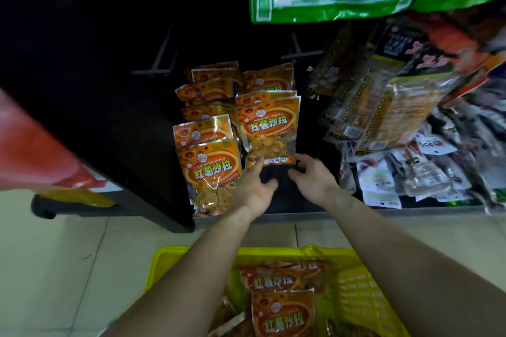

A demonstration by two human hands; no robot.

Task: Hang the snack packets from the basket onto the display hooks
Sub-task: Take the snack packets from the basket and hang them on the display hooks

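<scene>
Dark rack (pixel 115 107): an orange packet (pixel 269 131) hangs tall, top up; both open hands, left (pixel 253 186) and right (pixel 315 179), touch its bottom.

Two hands are showing, the left hand (pixel 253 183) and the right hand (pixel 312 176). Orange snack packets are hanging in two columns on the display: about five in the left column (pixel 209 169) and about three in the right column (pixel 269 128), though the overlapping ones behind are hard to count. One yellow basket (pixel 358 298) is sitting on the floor, showing at least three more orange packets (pixel 283 314). Two bare display hooks (pixel 161 56) are sticking out above.
</scene>
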